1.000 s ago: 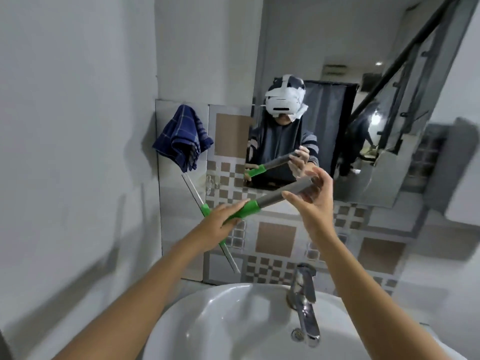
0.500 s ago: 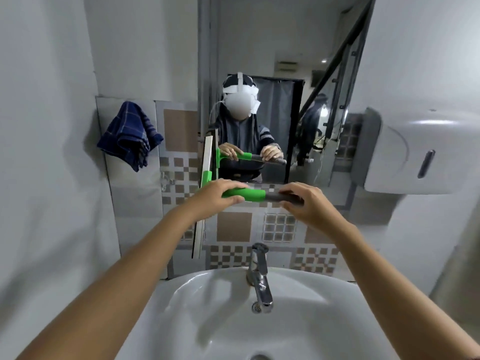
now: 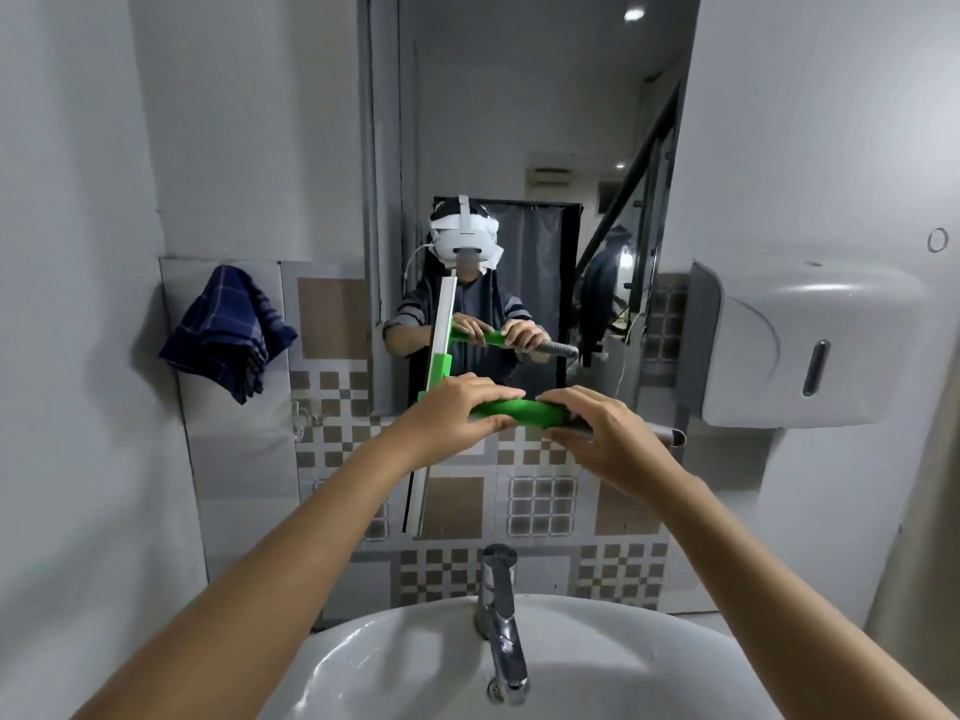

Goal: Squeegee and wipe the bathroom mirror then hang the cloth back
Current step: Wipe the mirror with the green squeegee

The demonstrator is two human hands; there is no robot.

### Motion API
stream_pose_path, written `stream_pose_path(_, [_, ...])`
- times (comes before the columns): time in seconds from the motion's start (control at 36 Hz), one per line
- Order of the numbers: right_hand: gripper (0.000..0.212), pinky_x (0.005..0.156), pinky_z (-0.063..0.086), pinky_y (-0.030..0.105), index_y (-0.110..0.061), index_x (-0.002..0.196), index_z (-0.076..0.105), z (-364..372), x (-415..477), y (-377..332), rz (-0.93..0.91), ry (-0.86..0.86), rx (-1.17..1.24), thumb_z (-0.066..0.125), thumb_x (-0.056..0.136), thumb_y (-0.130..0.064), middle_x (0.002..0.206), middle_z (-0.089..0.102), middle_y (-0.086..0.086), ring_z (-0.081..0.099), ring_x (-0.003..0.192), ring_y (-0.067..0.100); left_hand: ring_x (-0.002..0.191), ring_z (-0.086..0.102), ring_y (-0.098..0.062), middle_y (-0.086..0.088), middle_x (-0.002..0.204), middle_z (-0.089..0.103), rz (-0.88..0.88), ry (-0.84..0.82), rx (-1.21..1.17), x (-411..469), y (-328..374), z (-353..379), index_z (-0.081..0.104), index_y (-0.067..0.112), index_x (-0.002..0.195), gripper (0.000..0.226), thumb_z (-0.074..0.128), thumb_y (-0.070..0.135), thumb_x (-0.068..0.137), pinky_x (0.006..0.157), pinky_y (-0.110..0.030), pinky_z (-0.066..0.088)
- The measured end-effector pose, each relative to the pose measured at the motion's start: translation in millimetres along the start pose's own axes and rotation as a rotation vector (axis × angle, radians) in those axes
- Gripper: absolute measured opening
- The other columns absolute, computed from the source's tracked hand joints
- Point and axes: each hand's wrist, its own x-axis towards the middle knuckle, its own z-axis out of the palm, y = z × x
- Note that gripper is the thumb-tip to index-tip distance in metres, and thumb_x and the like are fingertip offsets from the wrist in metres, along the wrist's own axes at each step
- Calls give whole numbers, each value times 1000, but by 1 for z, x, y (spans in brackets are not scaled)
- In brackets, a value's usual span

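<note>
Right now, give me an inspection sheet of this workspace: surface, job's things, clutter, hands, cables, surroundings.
Surface: white sink, basin bare; tap at its back edge.
Job's things: green-handled squeegee held level, blade upright before the mirror; blue cloth hangs on the left wall.
Clutter: nothing seen.
Hands: left hand and right hand both grip the squeegee handle.
Cables: nothing seen on the workspace.
Surroundings: dispenser on the right wall; patterned tiles below the mirror.
</note>
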Motion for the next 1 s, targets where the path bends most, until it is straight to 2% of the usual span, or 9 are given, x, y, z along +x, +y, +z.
stream_pose_path(0.06, [38,75,55,38,-22,121,56,-4,5,5,-26,44,-41,65,84,-25,108,64,-5,63,89,13,87,48,-4,9,96,60,60,67,44,5,0,-1,56,17,125,40,62,27,87,84,-14,37])
stream_pose_path(0.17, [38,76,52,37,-20,120,59,-21,24,17,-51,160,-107,66,84,-25,107,66,-5,63,90,15,102,51,-7,0,110,63,114,292,103,24,-1,-11,61,11,118,44,64,36,83,95,-29,43])
stream_pose_path(0.25, [39,75,54,40,-20,120,59,-40,45,26,-53,230,-84,68,82,-23,108,67,-4,64,90,16,127,31,-2,2,139,43,114,433,181,47,-7,-27,53,13,128,53,60,43,85,108,-24,26])
stream_pose_path(0.33, [39,73,53,41,-21,121,59,-60,74,35,-50,276,-93,67,83,-23,107,66,-5,64,86,16,138,10,-2,7,152,15,58,561,172,72,-20,-50,33,20,141,60,47,45,88,102,-8,9])
stream_pose_path(0.42, [37,71,49,37,-23,121,59,-81,108,43,-68,329,-117,64,85,-23,103,64,-8,59,76,11,141,9,-6,4,155,12,-77,677,72,92,-48,-71,24,23,145,65,29,56,89,113,-25,21])
stream_pose_path(0.5, [35,76,46,36,-22,123,57,-100,145,45,-100,373,-150,61,87,-24,107,64,-7,56,80,10,143,6,-15,0,156,8,-184,664,119,103,-75,-80,16,17,147,78,17,66,86,116,-43,18])
stream_pose_path(0.64, [35,88,35,38,-22,125,55,-122,211,38,-126,471,-239,56,90,-24,113,63,-2,58,103,23,142,-5,-10,-1,156,0,-260,698,268,121,-119,-78,3,19,147,62,33,40,96,118,-34,6])
stream_pose_path(0.89, [39,88,30,39,-22,133,50,-143,307,1,-241,505,-358,49,94,-25,123,59,2,50,115,25,143,-3,-14,-6,156,6,-210,758,462,129,-132,-73,13,9,146,70,37,46,92,113,-34,24])
stream_pose_path(1.0, [36,87,30,38,-24,130,52,-141,332,-13,-273,544,-356,48,94,-25,120,59,2,51,114,25,144,0,-14,-8,156,9,-193,781,479,130,-135,-73,16,8,146,69,36,46,92,115,-24,12])
